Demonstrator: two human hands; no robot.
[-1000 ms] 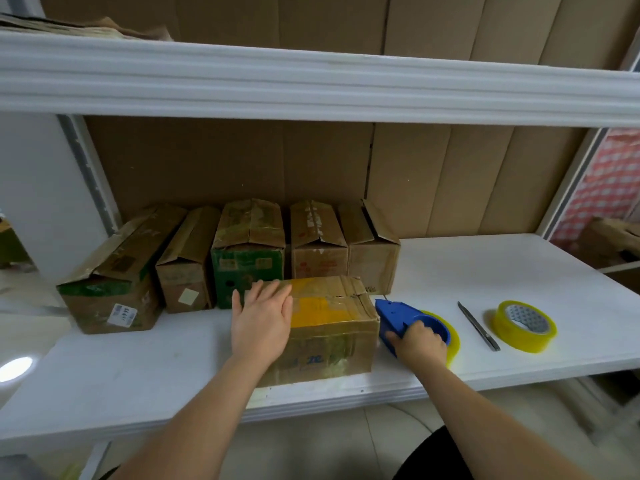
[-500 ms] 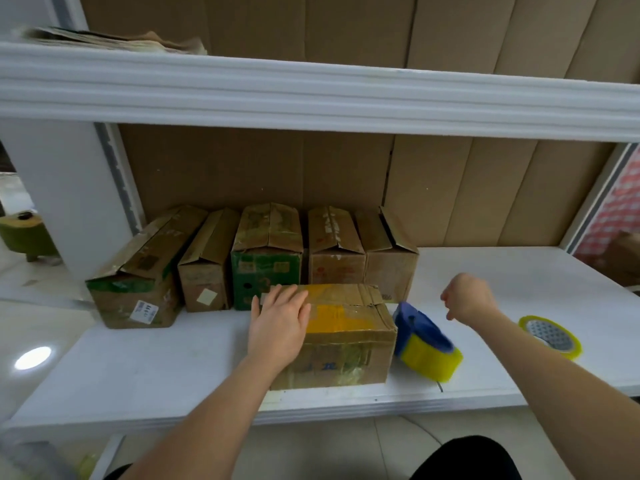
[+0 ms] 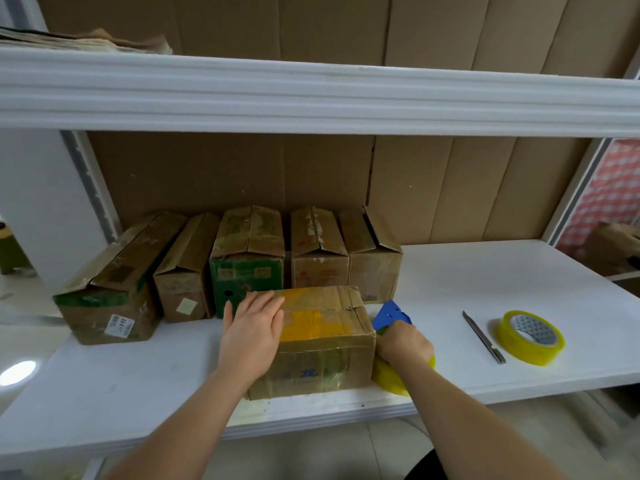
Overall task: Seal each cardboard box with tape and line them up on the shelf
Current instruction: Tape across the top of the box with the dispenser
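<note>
Pressing the box (image 3: 322, 341) flat, left hand (image 3: 252, 332); right hand (image 3: 403, 342) grips dispenser (image 3: 393, 315).

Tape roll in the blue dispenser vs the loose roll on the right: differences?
The dispenser roll is mounted in a blue dispenser and gripped by the right hand; the loose roll is bare and untouched. The dispenser roll sits right beside the front box; the loose roll lies flat past the utility knife. Both are yellow tape on the white shelf.
</note>
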